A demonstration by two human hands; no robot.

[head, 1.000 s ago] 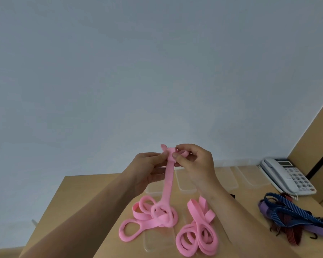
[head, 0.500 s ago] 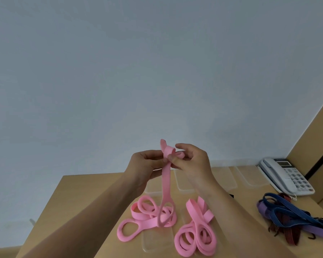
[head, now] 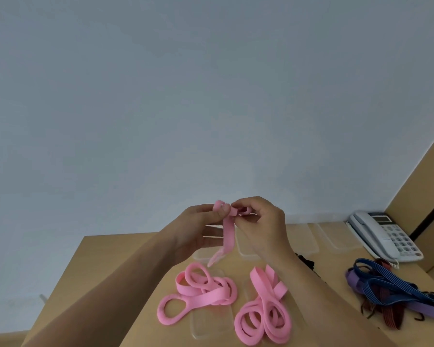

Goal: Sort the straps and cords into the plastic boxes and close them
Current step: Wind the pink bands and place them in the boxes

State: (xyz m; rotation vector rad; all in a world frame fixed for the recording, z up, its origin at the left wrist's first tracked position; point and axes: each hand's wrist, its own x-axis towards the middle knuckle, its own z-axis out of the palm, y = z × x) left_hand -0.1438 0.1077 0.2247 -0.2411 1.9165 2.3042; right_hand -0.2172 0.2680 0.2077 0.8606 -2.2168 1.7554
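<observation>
In the head view, several clear plastic boxes or lids lie on the wooden table (head: 105, 276). One clear box (head: 211, 324) sits flat near the front, partly under a loose pile of pink straps (head: 198, 291); the pile rests on top of it and spills onto the table to the left, so whether the straps are inside it or only lying across it cannot be told. A second pile of pink straps (head: 263, 319) lies just to the right of that one, on another clear tray. Farther back, a row of clear trays (head: 308, 239) lies along the far edge of the table; nothing can be seen in them.

Above the table, both hands hold one pink strap (head: 228, 236) in the air. The left hand (head: 198, 231) pinches the upper end between thumb and fingers, with a small loop of strap poking up above the thumb. The right hand (head: 263, 221) pinches the same end just beside it, fingers curled, with another small loop wrapped at its fingertips. The two hands almost touch. From the pinch, the strap hangs downward, its long axis close to vertical and leaning slightly left at the bottom, where its blurred free end dangles just above the left pile.

On the right side of the table lies a tangle of blue, purple and dark red cords (head: 396, 296). Behind it, by the wall, stands a white desk phone (head: 383, 234).
</observation>
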